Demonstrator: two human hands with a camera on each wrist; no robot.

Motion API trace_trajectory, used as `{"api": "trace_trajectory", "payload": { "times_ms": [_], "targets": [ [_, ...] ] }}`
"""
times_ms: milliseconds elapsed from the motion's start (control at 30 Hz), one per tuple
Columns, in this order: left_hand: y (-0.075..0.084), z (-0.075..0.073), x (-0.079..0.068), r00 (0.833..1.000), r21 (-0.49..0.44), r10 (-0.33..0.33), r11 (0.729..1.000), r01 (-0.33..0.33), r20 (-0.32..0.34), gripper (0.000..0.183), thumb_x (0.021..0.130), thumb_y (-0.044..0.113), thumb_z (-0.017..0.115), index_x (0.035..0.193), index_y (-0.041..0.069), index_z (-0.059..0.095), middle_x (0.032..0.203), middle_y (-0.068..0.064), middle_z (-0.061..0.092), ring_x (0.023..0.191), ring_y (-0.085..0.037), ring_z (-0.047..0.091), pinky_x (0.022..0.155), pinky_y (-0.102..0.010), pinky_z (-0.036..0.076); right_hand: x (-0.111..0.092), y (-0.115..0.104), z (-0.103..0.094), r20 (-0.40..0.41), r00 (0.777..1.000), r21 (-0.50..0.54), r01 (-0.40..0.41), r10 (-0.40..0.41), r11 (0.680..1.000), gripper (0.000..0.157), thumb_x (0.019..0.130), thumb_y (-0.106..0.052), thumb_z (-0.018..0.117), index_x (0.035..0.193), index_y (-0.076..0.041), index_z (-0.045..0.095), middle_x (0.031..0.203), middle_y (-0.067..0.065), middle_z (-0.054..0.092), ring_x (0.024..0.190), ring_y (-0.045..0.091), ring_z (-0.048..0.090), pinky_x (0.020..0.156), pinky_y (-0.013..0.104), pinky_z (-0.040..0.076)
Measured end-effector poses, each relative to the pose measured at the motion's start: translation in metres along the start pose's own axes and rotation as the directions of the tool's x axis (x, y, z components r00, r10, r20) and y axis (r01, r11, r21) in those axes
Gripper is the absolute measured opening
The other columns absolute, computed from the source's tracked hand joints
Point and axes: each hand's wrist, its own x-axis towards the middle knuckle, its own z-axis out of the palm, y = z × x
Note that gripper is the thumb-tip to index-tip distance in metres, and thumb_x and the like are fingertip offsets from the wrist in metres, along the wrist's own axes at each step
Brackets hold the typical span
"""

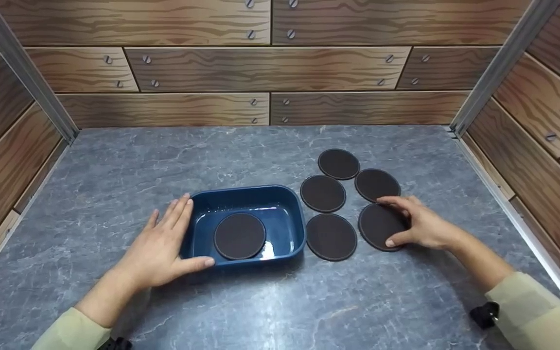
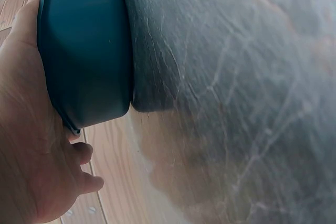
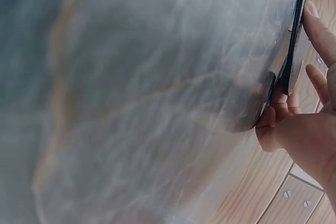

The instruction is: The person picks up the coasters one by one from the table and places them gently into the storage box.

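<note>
A blue rectangular dish (image 1: 287, 218) stands on the table with one dark round coaster (image 1: 239, 236) lying flat inside. My left hand (image 1: 158, 248) rests against its left end, fingers straight along the side and thumb on the front rim. In the left wrist view, the outer wall of the dish (image 2: 86, 45) shows beside that hand. On the right, my right hand (image 1: 423, 226) pinches another dark coaster (image 1: 379, 226) by its edges, thumb at the near side and fingers at the far side. The right wrist view shows that coaster (image 3: 296, 40) nearly edge-on.
Several more dark coasters, such as the far one (image 1: 339, 164) and the near one (image 1: 331, 236), lie flat between the dish and my right hand. The marbled grey table (image 1: 163, 160) is enclosed by wood-patterned panels (image 1: 260, 68) at the back and sides.
</note>
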Motion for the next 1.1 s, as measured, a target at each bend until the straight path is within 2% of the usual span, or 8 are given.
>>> {"api": "trace_trajectory", "payload": {
  "times_ms": [267, 467, 633, 733, 933, 1100],
  "targets": [
    [0.001, 0.000, -0.001, 1.000, -0.002, 0.004, 1.000, -0.004, -0.004, 0.125, 0.089, 0.082, 0.062, 0.169, -0.001, 0.014, 0.177, -0.018, 0.009, 0.161, -0.042, 0.015, 0.123, -0.071, 0.015, -0.003, 0.001, -0.001, 0.001, 1.000, 0.003, 0.021, -0.021, 1.000, 0.061, 0.078, -0.021, 0.096, 0.129, -0.011, 0.065, 0.136, 0.018, 0.063, 0.120, 0.031, 0.057, 0.099, 0.033, 0.043],
    [0.001, 0.000, 0.000, 1.000, -0.006, 0.004, 1.000, -0.004, -0.010, 0.125, 0.089, 0.082, 0.062, 0.169, 0.000, 0.013, 0.178, -0.015, 0.006, 0.160, -0.042, 0.016, 0.123, -0.072, 0.015, -0.007, 0.000, -0.007, -0.024, 1.000, 0.001, 0.008, -0.008, 1.000, 0.052, 0.081, -0.021, 0.095, 0.126, -0.012, 0.071, 0.133, 0.014, 0.067, 0.120, 0.030, 0.058, 0.099, 0.021, 0.040],
    [0.001, 0.000, 0.000, 1.000, -0.006, -0.004, 1.000, 0.004, 0.000, 0.125, 0.088, 0.082, 0.062, 0.169, 0.001, 0.012, 0.178, -0.014, 0.004, 0.161, -0.040, 0.014, 0.123, -0.071, 0.014, -0.010, -0.004, -0.013, -0.022, 0.999, 0.025, -0.028, 0.029, 0.999, 0.050, 0.084, -0.022, 0.092, 0.129, -0.012, 0.072, 0.137, 0.017, 0.066, 0.122, 0.030, 0.059, 0.097, 0.017, 0.041],
    [0.001, -0.001, 0.000, 1.000, -0.006, -0.006, 1.000, 0.006, 0.003, 0.125, 0.088, 0.082, 0.062, 0.170, 0.001, 0.012, 0.178, -0.014, 0.005, 0.161, -0.040, 0.013, 0.123, -0.071, 0.014, -0.012, -0.007, -0.017, -0.012, 1.000, 0.066, -0.018, 0.019, 0.998, 0.048, 0.088, -0.019, 0.089, 0.132, -0.008, 0.072, 0.137, 0.020, 0.065, 0.119, 0.029, 0.061, 0.096, 0.018, 0.045],
    [0.002, -0.001, 0.000, 1.000, 0.004, -0.008, 1.000, 0.008, 0.002, 0.126, 0.088, 0.083, 0.062, 0.170, 0.001, 0.012, 0.178, -0.014, 0.004, 0.161, -0.040, 0.014, 0.123, -0.071, 0.014, -0.014, -0.013, -0.022, -0.009, 1.000, 0.161, -0.018, 0.020, 0.987, 0.046, 0.093, -0.017, 0.085, 0.135, -0.005, 0.072, 0.136, 0.022, 0.066, 0.107, 0.019, 0.067, 0.088, 0.019, 0.053],
    [0.002, -0.001, 0.001, 1.000, 0.005, -0.010, 1.000, 0.010, 0.007, 0.126, 0.088, 0.084, 0.060, 0.170, 0.002, 0.012, 0.178, -0.014, 0.004, 0.161, -0.041, 0.014, 0.123, -0.071, 0.014, -0.015, -0.023, -0.026, -0.014, 1.000, 0.223, -0.018, 0.022, 0.975, 0.048, 0.094, -0.015, 0.083, 0.139, -0.003, 0.069, 0.140, 0.023, 0.062, 0.107, 0.015, 0.068, 0.086, 0.021, 0.056]
  ]
}}
